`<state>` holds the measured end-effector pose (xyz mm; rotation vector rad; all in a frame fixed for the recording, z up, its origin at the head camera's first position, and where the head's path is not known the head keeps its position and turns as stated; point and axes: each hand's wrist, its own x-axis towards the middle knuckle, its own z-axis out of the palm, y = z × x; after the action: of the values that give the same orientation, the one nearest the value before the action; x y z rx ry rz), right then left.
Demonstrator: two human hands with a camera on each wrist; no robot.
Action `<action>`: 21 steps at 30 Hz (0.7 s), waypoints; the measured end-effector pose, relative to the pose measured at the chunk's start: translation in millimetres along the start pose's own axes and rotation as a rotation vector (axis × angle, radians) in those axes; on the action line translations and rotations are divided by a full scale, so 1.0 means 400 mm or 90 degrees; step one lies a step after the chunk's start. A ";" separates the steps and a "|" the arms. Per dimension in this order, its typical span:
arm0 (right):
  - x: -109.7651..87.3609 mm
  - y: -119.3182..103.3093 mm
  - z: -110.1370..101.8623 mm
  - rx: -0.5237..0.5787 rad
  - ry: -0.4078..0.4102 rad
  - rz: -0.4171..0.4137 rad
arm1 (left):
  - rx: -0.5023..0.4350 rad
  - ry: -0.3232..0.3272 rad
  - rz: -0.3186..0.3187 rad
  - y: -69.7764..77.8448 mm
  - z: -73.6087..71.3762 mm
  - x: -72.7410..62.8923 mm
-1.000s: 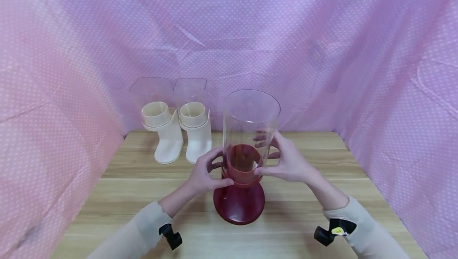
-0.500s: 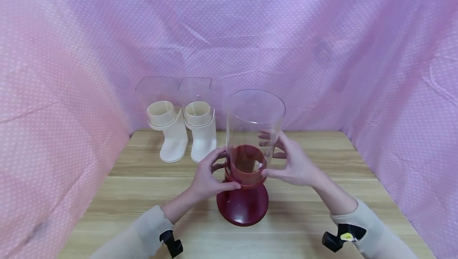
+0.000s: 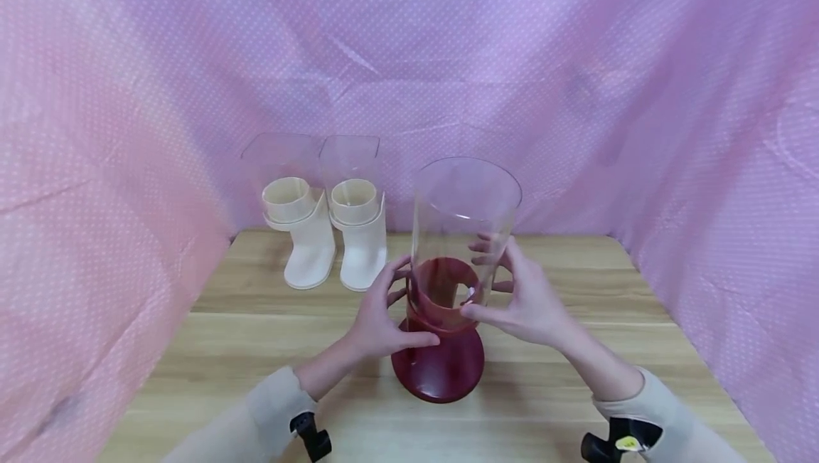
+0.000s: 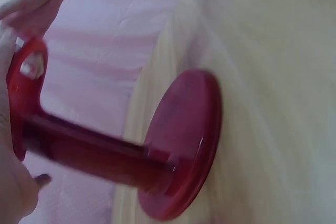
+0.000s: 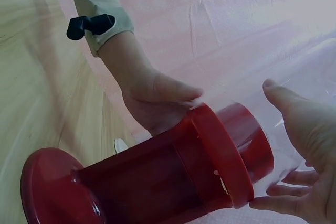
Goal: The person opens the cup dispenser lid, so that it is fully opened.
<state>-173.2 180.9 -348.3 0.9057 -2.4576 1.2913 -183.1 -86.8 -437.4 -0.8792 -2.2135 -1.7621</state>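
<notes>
A red stand (image 3: 438, 374) with a round foot and a ring-shaped collar is upright on the table in the head view. Into its collar is set a tall clear cylinder (image 3: 466, 200), open at the top, with a red ring (image 5: 249, 145) inside its lower end. My left hand (image 3: 377, 317) grips the collar from the left, thumb along its front. On the other side my right hand (image 3: 534, 299) holds the lower part of the cylinder, thumb in front and fingers seen through the clear wall. The right wrist view shows the stand's thick column (image 5: 142, 177).
Two white stands, the left one (image 3: 310, 253) and the right one (image 3: 363, 253), are at the back left of the wooden table (image 3: 256, 363). Each bears a clear square-topped container and a cream ring. Pink dotted cloth (image 3: 409, 36) hangs round the table's back and sides.
The clear cylinder and both hands have shifted slightly to the right, and the red stand a little with them. Both hands keep their hold. The head view has swung slightly.
</notes>
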 end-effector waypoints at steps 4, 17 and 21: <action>0.005 0.006 -0.008 0.014 0.003 0.003 | -0.075 -0.072 -0.019 -0.013 -0.023 0.020; -0.006 0.048 -0.012 0.077 -0.033 -0.022 | -0.032 -0.021 -0.065 -0.006 0.010 -0.008; 0.004 0.055 -0.017 0.065 -0.052 -0.038 | -0.012 -0.010 -0.052 -0.007 0.009 -0.007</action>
<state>-188.4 195.2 -358.1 1.0692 -2.4238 1.3965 -181.5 -84.8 -442.3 -0.8197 -2.2769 -1.8210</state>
